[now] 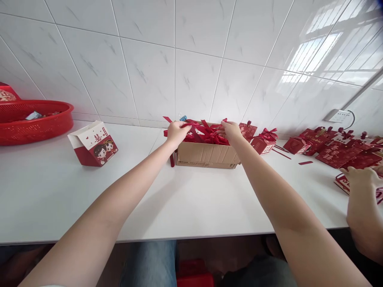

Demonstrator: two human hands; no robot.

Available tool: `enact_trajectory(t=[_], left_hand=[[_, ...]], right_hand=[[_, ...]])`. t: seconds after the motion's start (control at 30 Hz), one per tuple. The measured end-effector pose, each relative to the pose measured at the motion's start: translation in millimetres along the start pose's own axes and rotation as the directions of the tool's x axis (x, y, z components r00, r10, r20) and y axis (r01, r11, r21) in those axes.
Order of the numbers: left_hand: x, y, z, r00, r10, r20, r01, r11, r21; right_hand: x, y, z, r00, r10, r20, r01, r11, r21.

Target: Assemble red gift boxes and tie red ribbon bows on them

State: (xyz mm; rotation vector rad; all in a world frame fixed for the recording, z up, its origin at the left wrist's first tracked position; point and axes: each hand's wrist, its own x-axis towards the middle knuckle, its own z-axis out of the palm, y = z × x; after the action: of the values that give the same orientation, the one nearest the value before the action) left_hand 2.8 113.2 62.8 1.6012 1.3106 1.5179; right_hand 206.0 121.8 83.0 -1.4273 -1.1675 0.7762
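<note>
A brown cardboard box (206, 155) stands against the tiled wall, filled with glossy dark-red ribbons (206, 129) tied in loops and bows. My left hand (177, 132) is at the box's left end, its thumb and fingers closed on a ribbon. At the right end, my right hand (231, 131) has its fingers bent together over the ribbons, and a short piece of ribbon shows above them. Its fingertips are partly hidden. Whatever lies beneath the ribbons cannot be seen. A blue binder clip (183, 117) sits behind the box.
A red-and-white gift box (97, 145) and a red plastic basket (38, 123) with small wrapped items are to the left. Red boxes with bows (263, 142) and several red bags (338, 149) line the right. Another person's hand (363, 179) works there, below a wall socket (338, 116).
</note>
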Motion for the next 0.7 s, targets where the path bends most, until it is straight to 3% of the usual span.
enact_trajectory(t=[0.07, 0.13, 0.23, 0.3, 0.4, 0.47, 0.53, 0.63, 0.67, 0.7], left_hand=[[-1.5, 3.2, -3.8, 0.999, 0.040, 0.005, -0.041, 0.995, 0.092], [-4.1, 5.8, -4.5, 0.993, 0.109, 0.032, -0.113, 0.983, 0.143], [-6.5, 6.2, -1.7, 0.982, 0.182, 0.047, -0.187, 0.970, 0.153], [-5.2, 3.8, -0.3, 0.983, 0.179, 0.033, -0.183, 0.968, 0.170], [-0.7, 0.0, -1.8, 0.992, 0.124, -0.021, -0.120, 0.983, 0.141], [-0.4, 1.0, -5.2, 0.993, 0.085, -0.077, -0.082, 0.996, 0.039], [-6.9, 6.1, -10.0, 0.988, 0.098, -0.115, -0.106, 0.992, -0.064], [-32.0, 17.7, -17.9, 0.946, 0.306, -0.104, -0.315, 0.946, -0.075], [-43.2, 20.6, -20.1, 0.914, 0.398, -0.079, -0.403, 0.914, -0.054], [-55.0, 22.2, -21.8, 0.878, 0.476, -0.051, -0.478, 0.878, -0.033]], right_hand=[[-4.8, -2.2, 2.3, 0.988, -0.149, 0.048, 0.153, 0.983, -0.097], [-14.6, -3.4, 10.0, 0.931, -0.325, 0.167, 0.355, 0.913, -0.202], [-24.9, -5.0, 25.1, 0.859, -0.415, 0.301, 0.487, 0.844, -0.226], [-22.0, -5.9, 30.8, 0.888, -0.397, 0.233, 0.443, 0.875, -0.196], [-5.2, -5.3, 26.7, 0.977, -0.212, -0.004, 0.212, 0.977, -0.014], [4.4, -4.0, 17.1, 0.993, -0.062, -0.101, 0.075, 0.989, 0.130], [1.8, -4.2, 6.2, 0.989, -0.010, -0.148, 0.038, 0.982, 0.183], [-35.1, -8.7, -5.5, 0.990, -0.102, -0.099, 0.118, 0.978, 0.171], [-54.4, -10.5, -7.3, 0.983, -0.181, 0.037, 0.169, 0.964, 0.205], [-75.0, -11.6, -8.1, 0.951, -0.205, 0.232, 0.140, 0.953, 0.267]])
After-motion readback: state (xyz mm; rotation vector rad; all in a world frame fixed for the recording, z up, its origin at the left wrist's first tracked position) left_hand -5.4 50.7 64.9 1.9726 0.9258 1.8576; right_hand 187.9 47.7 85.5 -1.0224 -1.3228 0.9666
